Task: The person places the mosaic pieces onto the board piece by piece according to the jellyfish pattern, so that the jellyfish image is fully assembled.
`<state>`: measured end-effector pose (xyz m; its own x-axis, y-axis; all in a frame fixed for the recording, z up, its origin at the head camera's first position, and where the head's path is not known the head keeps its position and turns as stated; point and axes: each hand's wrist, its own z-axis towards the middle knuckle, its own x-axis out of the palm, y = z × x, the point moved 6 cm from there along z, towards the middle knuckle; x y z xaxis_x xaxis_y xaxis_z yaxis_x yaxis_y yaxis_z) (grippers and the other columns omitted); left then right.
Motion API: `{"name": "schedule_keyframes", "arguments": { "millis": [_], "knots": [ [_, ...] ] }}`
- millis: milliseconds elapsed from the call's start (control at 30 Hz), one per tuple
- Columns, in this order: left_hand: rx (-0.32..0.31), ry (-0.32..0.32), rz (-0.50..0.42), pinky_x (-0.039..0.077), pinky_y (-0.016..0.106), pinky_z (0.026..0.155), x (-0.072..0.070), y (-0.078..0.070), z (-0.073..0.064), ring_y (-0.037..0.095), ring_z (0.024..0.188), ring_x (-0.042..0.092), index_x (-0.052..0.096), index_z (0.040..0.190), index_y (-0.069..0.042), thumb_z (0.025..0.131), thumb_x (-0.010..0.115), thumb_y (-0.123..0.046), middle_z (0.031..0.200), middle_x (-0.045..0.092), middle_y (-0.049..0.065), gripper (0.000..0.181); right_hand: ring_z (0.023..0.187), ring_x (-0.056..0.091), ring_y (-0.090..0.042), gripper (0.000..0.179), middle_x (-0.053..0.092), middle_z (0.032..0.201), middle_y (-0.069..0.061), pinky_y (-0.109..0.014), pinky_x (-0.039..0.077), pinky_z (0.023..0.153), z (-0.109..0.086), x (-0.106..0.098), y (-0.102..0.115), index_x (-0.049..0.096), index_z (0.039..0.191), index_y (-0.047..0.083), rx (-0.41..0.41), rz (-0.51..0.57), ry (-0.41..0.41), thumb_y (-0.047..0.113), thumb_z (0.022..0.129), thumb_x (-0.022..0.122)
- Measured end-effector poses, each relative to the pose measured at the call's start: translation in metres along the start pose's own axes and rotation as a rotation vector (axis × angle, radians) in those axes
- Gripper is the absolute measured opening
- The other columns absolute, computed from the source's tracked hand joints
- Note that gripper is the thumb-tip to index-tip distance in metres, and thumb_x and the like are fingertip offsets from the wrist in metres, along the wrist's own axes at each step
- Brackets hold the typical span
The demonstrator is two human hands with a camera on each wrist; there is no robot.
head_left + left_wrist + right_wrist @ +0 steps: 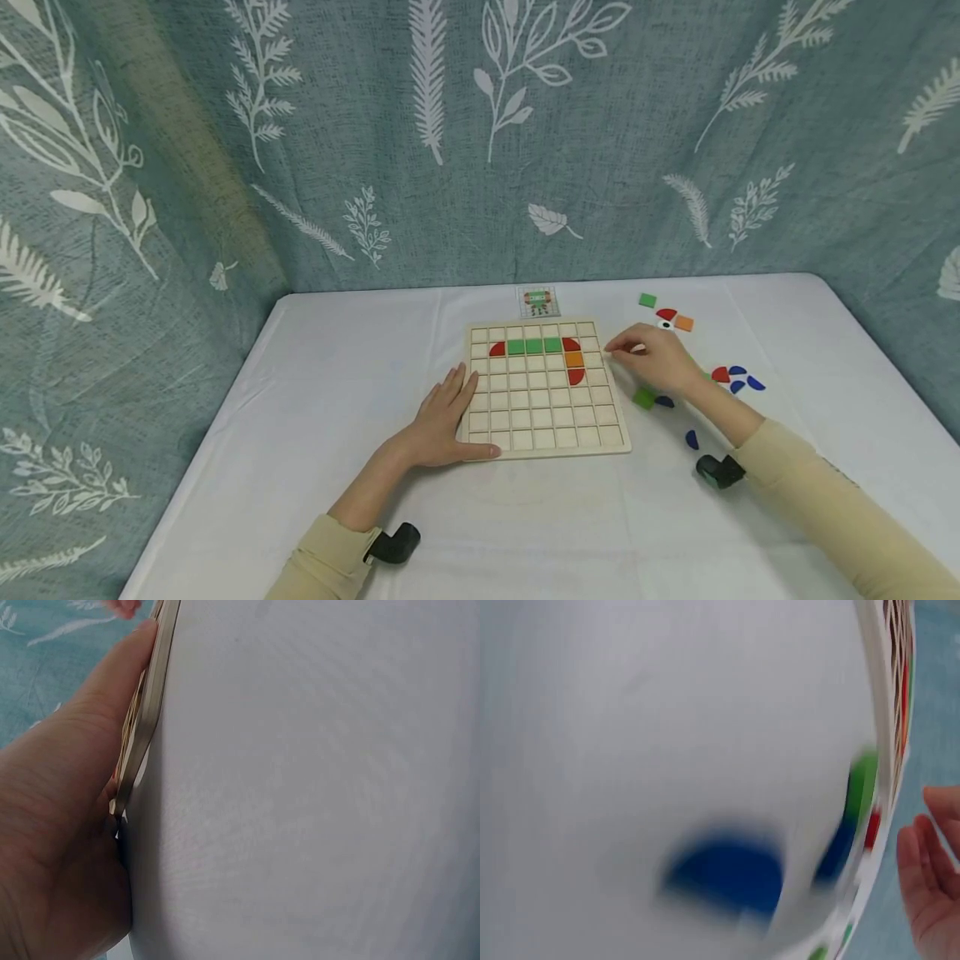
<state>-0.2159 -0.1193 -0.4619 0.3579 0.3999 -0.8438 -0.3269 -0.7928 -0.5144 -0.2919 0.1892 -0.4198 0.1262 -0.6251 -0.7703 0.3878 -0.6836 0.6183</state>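
Observation:
A wooden grid board [521,419] lies on the table. Along its upper part run a red quarter-round piece [497,349], three green squares [533,346] and another red piece [571,343]. An orange square [573,359] and a red piece [576,377] sit below on the right. My left hand [438,421] rests at the board's lower left corner, fingers spread straight along the left side, thumb on the near edge. My right hand [654,357] hovers just right of the board, fingers loosely bent; in the right wrist view its fingertips [909,844] show nothing between them.
A small picture card [537,302] lies behind the board. Loose pieces are scattered on the right: a green square [647,300], an orange square [683,322], a white piece with a black dot [665,325], several blue pieces [755,383]. A patterned curtain [465,208] hangs behind the table.

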Motion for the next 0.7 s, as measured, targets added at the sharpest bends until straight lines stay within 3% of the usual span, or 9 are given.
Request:
{"name": "schedule_keyframes", "arguments": {
  "millis": [133,367,567,700],
  "knots": [
    [0.000,0.000,-0.001,0.000,0.049,0.118,0.000,0.000,0.000,0.028,0.148,-0.009,0.005,0.157,-0.005,0.080,0.074,-0.057,0.162,-0.007,0.015,0.115,0.100,0.061,-0.037,0.019,0.063,0.109,-0.020,-0.048,0.054,0.078,-0.009,-0.026,-0.024,0.071,0.108,0.000,0.100,-0.060,0.006,0.010,0.093,0.063],
    [-0.013,0.001,-0.010,0.000,0.048,0.118,0.000,0.001,-0.001,0.027,0.148,-0.010,0.005,0.156,-0.005,0.079,0.074,-0.057,0.162,-0.008,0.014,0.116,0.103,0.057,-0.041,0.033,0.061,0.113,-0.025,-0.052,0.050,0.086,-0.029,-0.046,-0.052,0.064,0.116,-0.006,0.189,-0.108,0.176,0.010,0.088,0.070],
    [-0.004,-0.004,-0.009,0.000,0.049,0.118,0.000,0.001,0.000,0.028,0.148,-0.010,0.007,0.156,-0.003,0.079,0.074,-0.056,0.162,-0.007,0.015,0.115,0.088,0.056,-0.027,0.030,0.065,0.097,-0.013,-0.038,0.051,0.076,-0.036,-0.043,-0.061,0.066,0.113,-0.004,0.224,-0.075,0.115,0.013,0.089,0.071],
    [0.004,-0.003,-0.009,0.000,0.049,0.118,0.000,0.000,0.001,0.028,0.148,-0.010,0.006,0.156,-0.004,0.080,0.073,-0.057,0.162,-0.007,0.015,0.115,0.087,0.058,-0.026,0.029,0.066,0.094,-0.010,-0.035,0.051,0.073,-0.037,-0.043,-0.060,0.066,0.112,-0.003,0.206,-0.081,0.073,0.014,0.089,0.072]
  ]
}}
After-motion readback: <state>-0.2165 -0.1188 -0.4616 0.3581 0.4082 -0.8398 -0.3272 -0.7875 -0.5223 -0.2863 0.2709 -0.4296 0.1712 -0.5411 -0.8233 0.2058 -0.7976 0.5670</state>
